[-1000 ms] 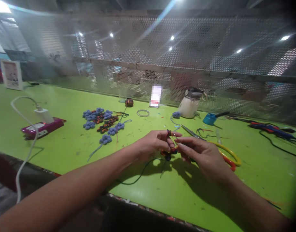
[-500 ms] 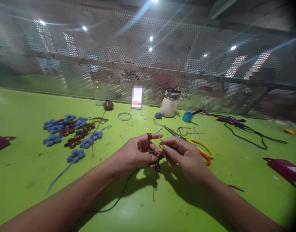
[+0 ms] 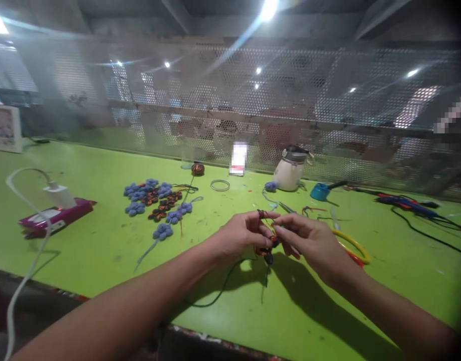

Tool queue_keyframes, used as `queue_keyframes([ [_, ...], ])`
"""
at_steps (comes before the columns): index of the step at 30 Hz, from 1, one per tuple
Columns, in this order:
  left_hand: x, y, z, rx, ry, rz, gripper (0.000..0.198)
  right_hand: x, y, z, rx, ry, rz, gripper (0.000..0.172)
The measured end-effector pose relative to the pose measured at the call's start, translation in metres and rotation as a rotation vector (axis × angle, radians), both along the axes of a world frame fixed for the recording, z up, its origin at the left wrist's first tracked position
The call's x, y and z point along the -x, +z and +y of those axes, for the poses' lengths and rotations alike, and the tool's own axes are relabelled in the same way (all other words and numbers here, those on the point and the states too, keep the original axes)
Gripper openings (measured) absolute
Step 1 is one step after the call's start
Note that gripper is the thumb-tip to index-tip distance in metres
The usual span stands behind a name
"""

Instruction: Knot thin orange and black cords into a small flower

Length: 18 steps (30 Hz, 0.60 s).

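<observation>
Black-and-orange yarn forms a small, petalled crochet piece (image 3: 264, 252), held off the desk near the middle of its near edge. Left hand (image 3: 243, 234): thumb and fingers pinched narrowly on the piece, yarn wound round the raised index finger. Right hand (image 3: 318, 245): fingertips pinched closely on a slender, straight tool (image 3: 271, 219) just beside the piece; its type is too small to tell. One dark yarn strand (image 3: 226, 287) curves from the piece towards the near edge.

Surface: bright green desk (image 3: 113, 265), marked with specks. Beyond the right hand, and partly hidden by it, lie scissors with yellow and red handles (image 3: 357, 243). Left of the hands lies a group of blue and black-and-orange crocheted yarn flowers (image 3: 155, 203).

Towards the far edge: a round, dark multicoloured yarn ball (image 3: 198, 169), a thin grey ring (image 3: 220, 185), a small blue yarn bundle (image 3: 270, 186) and, just beside it, a pale bottle with a dark lid (image 3: 288, 174). Right of the bottle stands a small blue pot (image 3: 319, 192). Near the left edge lies a purple power strip (image 3: 61, 220) with a white plug (image 3: 60, 195) upright in it.
</observation>
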State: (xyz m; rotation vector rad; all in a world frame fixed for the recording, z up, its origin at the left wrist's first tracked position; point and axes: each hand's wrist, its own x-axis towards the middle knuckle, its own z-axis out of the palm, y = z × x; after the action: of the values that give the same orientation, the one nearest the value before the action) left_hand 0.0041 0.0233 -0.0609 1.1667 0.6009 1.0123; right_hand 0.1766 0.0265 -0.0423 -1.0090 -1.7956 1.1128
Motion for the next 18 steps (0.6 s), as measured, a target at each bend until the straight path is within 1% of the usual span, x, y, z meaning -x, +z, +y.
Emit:
queue_keyframes([
  [3,0.000,-0.002,0.001,0.008,0.031,-0.008,0.054,0.002,0.000,0.005,-0.015,0.014,-0.031,0.025],
  [6,0.000,-0.004,0.001,0.021,0.046,-0.012,0.054,0.000,-0.001,0.006,-0.062,-0.024,-0.096,0.026],
  [10,-0.003,-0.004,-0.001,0.048,0.071,0.022,0.056,-0.007,-0.010,0.003,-0.081,-0.066,-0.124,0.024],
  [14,-0.005,-0.007,-0.002,0.051,0.019,0.053,0.051,-0.015,-0.021,-0.005,-0.143,-0.094,-0.115,0.020],
  [18,-0.003,-0.010,-0.002,0.004,-0.094,0.052,0.047,-0.019,-0.021,-0.013,-0.264,-0.070,-0.159,0.014],
])
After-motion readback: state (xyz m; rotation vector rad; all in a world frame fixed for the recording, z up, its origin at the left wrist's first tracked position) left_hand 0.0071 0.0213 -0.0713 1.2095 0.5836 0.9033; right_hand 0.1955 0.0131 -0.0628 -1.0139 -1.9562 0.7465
